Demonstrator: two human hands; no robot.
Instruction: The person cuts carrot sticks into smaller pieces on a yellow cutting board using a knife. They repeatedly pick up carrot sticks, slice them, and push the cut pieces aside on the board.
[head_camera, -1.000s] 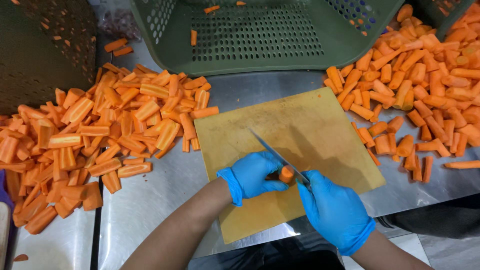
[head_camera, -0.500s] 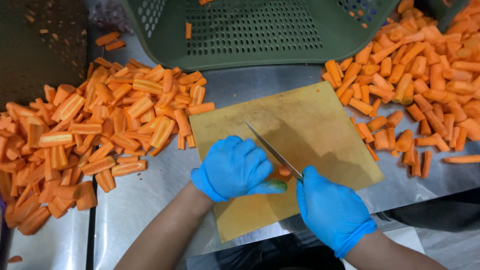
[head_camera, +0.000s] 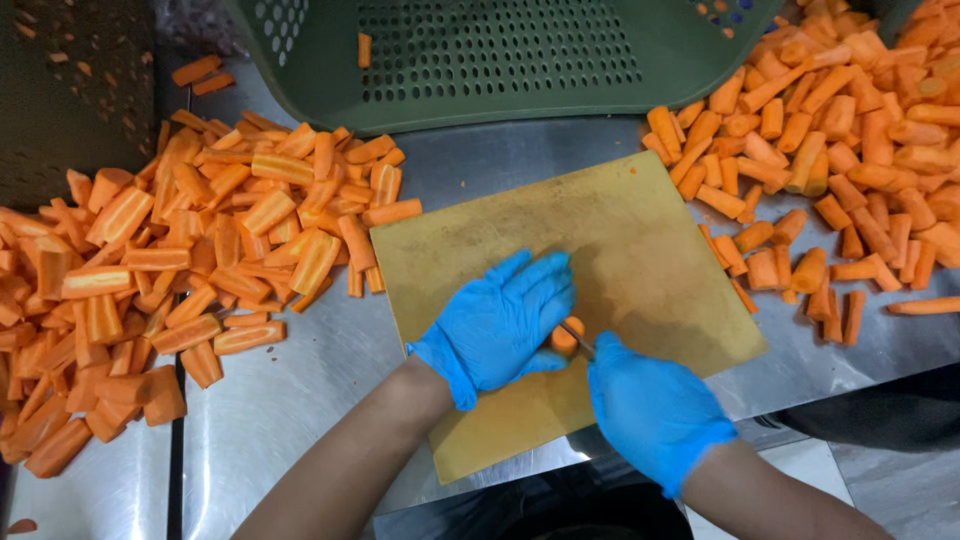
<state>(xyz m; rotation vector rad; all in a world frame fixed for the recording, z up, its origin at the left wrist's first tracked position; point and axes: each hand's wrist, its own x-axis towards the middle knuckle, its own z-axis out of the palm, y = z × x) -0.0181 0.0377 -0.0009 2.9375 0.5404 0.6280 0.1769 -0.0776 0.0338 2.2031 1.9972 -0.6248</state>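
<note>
- The left hand, in a blue glove, lies flat with fingers spread and together over a carrot piece on the yellow cutting board; it presses the piece down rather than closing round it.
- Only a small orange end of the carrot piece shows, just right of the left palm, near the board's middle and toward its near edge.
- The right hand, also gloved in blue, is closed in a fist around the handle of a knife; only a short bit of the blade shows between the two hands, touching the carrot piece.
- The two hands sit just beside each other over the near half of the board.
- The far half of the board is bare, with open room up to its far edge.
- The board sits tilted on a steel table; its near corner reaches the table's near edge.
- A heap of cut carrot sticks lies left of the board, its nearest pieces just touching the board's left corner.
- A heap of carrot chunks lies to the right, its closest pieces against the board's right edge.
- A green perforated crate stands beyond the board, with a strip of bare steel between them.
</note>
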